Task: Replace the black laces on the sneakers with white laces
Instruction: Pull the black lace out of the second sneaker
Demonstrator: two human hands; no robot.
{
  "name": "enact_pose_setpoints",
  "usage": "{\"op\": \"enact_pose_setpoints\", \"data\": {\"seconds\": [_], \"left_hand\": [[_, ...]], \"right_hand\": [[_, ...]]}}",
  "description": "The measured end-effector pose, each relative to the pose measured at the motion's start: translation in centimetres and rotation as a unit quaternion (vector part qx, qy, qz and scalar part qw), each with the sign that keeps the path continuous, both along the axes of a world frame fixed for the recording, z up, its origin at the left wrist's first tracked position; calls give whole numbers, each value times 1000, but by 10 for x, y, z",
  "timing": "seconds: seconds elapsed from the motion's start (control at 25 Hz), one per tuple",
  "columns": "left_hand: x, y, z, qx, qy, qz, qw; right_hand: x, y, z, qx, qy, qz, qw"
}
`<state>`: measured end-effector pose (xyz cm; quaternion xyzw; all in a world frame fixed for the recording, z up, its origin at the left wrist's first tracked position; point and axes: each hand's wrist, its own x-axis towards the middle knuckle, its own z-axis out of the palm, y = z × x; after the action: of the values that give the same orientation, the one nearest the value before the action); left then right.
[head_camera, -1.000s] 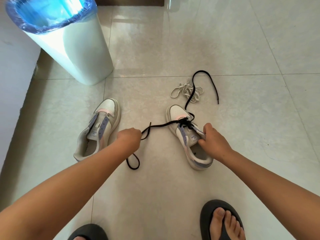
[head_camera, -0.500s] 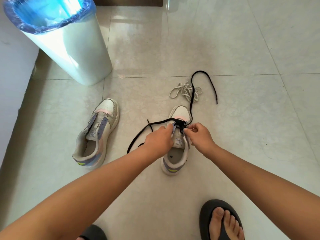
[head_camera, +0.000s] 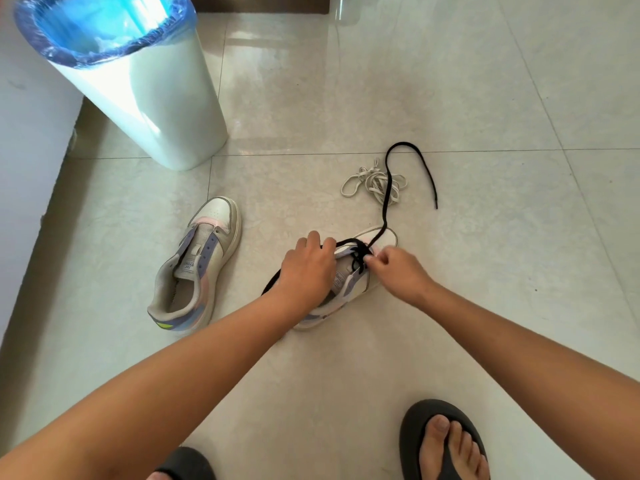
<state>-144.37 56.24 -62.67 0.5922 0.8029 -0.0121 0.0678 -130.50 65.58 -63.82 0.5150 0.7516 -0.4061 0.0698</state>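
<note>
My right hand (head_camera: 398, 271) pinches the black lace (head_camera: 356, 252) at the lowest eyelets of the right sneaker (head_camera: 349, 282), while my left hand (head_camera: 308, 268) curls over that shoe and steadies it. Only these last crossings look threaded; the left sneaker (head_camera: 199, 265) already lies bare beside it. The white laces (head_camera: 372, 183) wait bundled beyond the toe, so all relacing remains.

- The single head view looks down and forward from standing height at a tiled floor (head_camera: 450, 98).
- Both forearms enter from the bottom edge, and the hands meet near centre frame.
- A white bin (head_camera: 149, 98) fills the upper left (edges bend, wide-angle).
</note>
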Motion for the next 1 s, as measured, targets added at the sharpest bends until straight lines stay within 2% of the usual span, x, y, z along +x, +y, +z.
{"op": "enact_pose_setpoints", "data": {"seconds": [0.08, 0.12, 0.2, 0.32, 0.36, 0.4, 0.44, 0.48, 0.52, 0.56, 0.64, 0.68, 0.72, 0.76, 0.8, 0.84, 0.96, 1.0], "left_hand": [[10, -4, 3, 93, 96, -75, 988], [17, -7, -1, 111, 106, -108, 982], [27, -17, -7, 108, 84, -129, 982], [31, -20, -14, 114, 23, -86, 990], [31, -20, -14, 116, -12, -64, 991], [29, -20, -14, 105, -50, -34, 993], [29, -20, -15, 69, -81, -4, 994], [28, -18, -20, 27, -92, 32, 995], [28, -17, -25, 3, -98, 47, 994], [27, -17, -29, -1, -105, 43, 994], [26, -12, -31, 2, -107, 30, 994], [26, -10, -32, 6, -109, 29, 994], [26, -7, -31, 9, -117, 35, 993], [26, -7, -32, 13, -117, 36, 992], [26, -7, -33, 12, -111, 35, 993], [27, -8, -34, 10, -105, 32, 994], [27, -8, -30, -13, -107, 28, 994], [26, -7, -27, 10, -116, 22, 993]], "right_hand": [[-1, -17, -8, -38, -9, 20, 999], [-4, -22, -9, -30, 5, 4, 1000], [-11, -22, -10, 17, -10, -11, 1000], [-19, -16, -14, 84, -92, 90, 988], [-19, -15, -13, 126, -115, 153, 973], [-16, -13, -14, 212, -115, 233, 942], [-11, -10, -15, 318, -114, 323, 884], [-8, -5, -14, 406, -108, 372, 828], [-4, 0, -13, 458, -103, 375, 800], [-2, 7, -11, 478, -100, 348, 800], [3, 11, -11, 469, -115, 290, 826], [3, 7, -11, 403, -114, 234, 877], [1, 3, -14, 310, -110, 159, 931], [-2, -2, -14, 169, -93, 68, 979], [-5, -8, -16, 46, -71, 2, 996], [-7, -11, -20, -22, -26, -44, 998], [-12, -12, -22, -60, 68, -129, 987], [-13, -11, -21, -65, 78, -144, 984]]}}
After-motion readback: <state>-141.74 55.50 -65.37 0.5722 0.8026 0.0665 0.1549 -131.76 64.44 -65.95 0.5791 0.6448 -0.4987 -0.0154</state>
